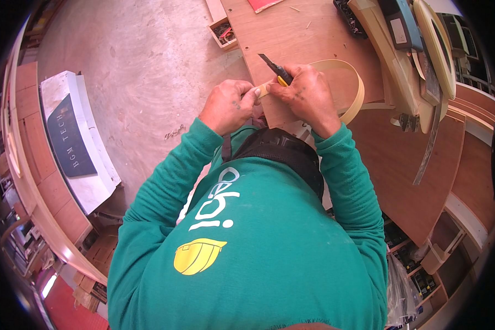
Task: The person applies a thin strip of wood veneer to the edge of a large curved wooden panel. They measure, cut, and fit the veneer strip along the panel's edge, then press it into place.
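Note:
My right hand [307, 93] grips a utility knife [276, 69] with a yellow and black handle, its blade pointing up and to the left. My left hand [230, 103] pinches the end of a pale yellow edge-banding strip [353, 104]. The strip loops away to the right over a plywood panel [291, 38] and curves back toward my hands. Both hands meet at the strip's end, just above the panel's near corner. My green sleeves come in from below.
A small wooden box of parts [223, 33] sits at the panel's left edge. Stacked curved pale boards [418, 60] lie to the right. A white panel with a dark insert [74, 137] rests on the concrete floor [143, 71] at left. More plywood [412, 170] lies lower right.

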The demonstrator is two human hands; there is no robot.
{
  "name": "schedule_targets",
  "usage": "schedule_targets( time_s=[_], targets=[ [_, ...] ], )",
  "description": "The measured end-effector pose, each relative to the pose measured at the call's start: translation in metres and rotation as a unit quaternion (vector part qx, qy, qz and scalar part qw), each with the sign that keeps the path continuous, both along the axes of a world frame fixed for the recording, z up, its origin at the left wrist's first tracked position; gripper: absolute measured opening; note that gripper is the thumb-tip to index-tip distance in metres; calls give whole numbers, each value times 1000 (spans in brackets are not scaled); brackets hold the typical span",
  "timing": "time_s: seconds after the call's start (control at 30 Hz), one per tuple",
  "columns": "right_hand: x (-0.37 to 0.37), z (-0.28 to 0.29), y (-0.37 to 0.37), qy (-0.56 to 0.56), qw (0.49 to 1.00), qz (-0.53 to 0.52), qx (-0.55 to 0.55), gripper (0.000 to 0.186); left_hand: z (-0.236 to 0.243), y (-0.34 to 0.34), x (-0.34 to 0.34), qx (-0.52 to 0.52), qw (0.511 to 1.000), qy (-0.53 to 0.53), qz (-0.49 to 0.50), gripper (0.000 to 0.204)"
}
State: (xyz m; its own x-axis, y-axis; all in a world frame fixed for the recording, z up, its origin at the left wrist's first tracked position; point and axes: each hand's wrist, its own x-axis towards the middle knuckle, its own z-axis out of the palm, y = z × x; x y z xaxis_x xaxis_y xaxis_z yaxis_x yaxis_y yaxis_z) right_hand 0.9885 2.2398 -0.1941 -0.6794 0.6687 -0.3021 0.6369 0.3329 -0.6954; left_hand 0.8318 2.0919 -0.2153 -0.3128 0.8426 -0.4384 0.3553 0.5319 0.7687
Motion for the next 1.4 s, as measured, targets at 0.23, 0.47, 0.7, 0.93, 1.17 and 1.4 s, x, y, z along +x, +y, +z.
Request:
schedule_targets(
  time_s=[0.23,0.47,0.7,0.93,1.17,1.4],
  targets=[
    [15,10,11,79,986,-26,-145,35,-6,0,-3,-4,1000,-15,2,36],
    [52,15,-29,154,973,-82,-153,33,-13,-2,-1,23,997,-65,30,38],
    [52,4,-60,174,983,-58,0,31,-11,-5,-1,38,998,-49,14,37],
    [47,3,-65,136,986,3,96,32,-15,-5,2,55,998,-38,23,36],
    [45,3,-74,110,990,0,85,34,-21,-5,2,60,998,-13,13,36],
    [42,6,-76,93,993,4,72,37,-20,-5,3,65,998,-8,17,37]
  ],
)
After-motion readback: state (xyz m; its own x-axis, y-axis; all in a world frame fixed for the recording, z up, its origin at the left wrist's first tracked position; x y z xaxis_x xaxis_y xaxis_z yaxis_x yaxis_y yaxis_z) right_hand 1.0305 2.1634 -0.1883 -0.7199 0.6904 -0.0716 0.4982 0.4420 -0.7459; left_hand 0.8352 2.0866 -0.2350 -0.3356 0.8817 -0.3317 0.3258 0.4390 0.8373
